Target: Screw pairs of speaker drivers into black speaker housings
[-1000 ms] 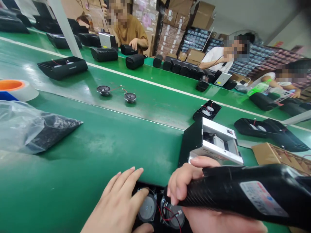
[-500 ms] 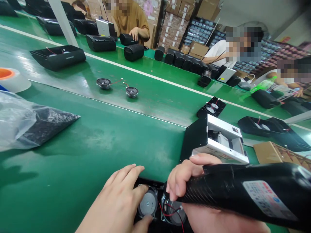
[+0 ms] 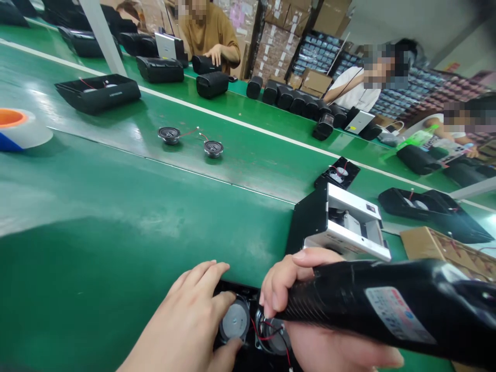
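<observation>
My right hand (image 3: 310, 310) is wrapped around a black electric screwdriver (image 3: 387, 305) with a label on its body. The screwdriver lies nearly level, its front end down over the black speaker housing (image 3: 248, 356) at the bottom edge. Its tip is hidden by my hand. Two round speaker drivers sit in the housing, backs upward. My left hand (image 3: 194, 315) has thumb and index finger on opposite edges of the left speaker driver (image 3: 234, 321). Red and black wires (image 3: 267, 336) cross the right speaker driver (image 3: 277, 338), which my right hand partly covers.
Ahead stands a black-and-white machine (image 3: 337, 222), with a cardboard box (image 3: 430, 248) to its right. Two loose speaker drivers (image 3: 169, 135) lie mid-table. A tape roll (image 3: 23, 129) and an open speaker shell (image 3: 98, 93) are at left. Co-workers sit across the green table.
The clear bag of small black pieces at the left has gone from view. My right hand and the screwdriver have shifted slightly left. My left hand stays at the driver.
</observation>
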The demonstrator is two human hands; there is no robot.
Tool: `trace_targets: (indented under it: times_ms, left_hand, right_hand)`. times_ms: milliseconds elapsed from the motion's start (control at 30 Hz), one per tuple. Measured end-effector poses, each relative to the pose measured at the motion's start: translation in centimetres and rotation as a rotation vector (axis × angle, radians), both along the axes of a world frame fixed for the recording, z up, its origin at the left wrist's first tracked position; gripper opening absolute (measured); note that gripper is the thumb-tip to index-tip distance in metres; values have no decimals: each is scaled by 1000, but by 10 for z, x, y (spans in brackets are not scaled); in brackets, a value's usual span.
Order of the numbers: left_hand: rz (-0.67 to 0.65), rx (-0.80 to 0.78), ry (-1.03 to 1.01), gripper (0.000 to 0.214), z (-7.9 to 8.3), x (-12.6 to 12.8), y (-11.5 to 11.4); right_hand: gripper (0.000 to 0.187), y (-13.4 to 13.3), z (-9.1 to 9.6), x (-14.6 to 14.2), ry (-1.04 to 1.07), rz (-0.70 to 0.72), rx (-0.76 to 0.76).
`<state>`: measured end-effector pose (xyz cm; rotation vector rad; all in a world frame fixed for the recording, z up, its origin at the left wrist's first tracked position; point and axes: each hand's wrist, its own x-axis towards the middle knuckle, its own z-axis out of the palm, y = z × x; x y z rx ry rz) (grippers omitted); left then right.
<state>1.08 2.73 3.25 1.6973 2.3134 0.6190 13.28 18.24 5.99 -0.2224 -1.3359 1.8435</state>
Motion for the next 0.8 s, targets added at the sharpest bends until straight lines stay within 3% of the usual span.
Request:
trace_targets:
  times_ms: [233, 567, 800]
  left_hand:
    - [16, -104, -76, 29, 6, -1, 4]
    - [19, -87, -51, 31, 7, 0, 6]
    - [-11, -202, -41, 39, 16, 1, 14]
  right_hand:
    - [69, -11, -8, -15, 44, 4, -13]
    - [71, -9, -22, -11, 49, 39, 80]
    - [95, -10, -25, -7, -8, 23, 11]
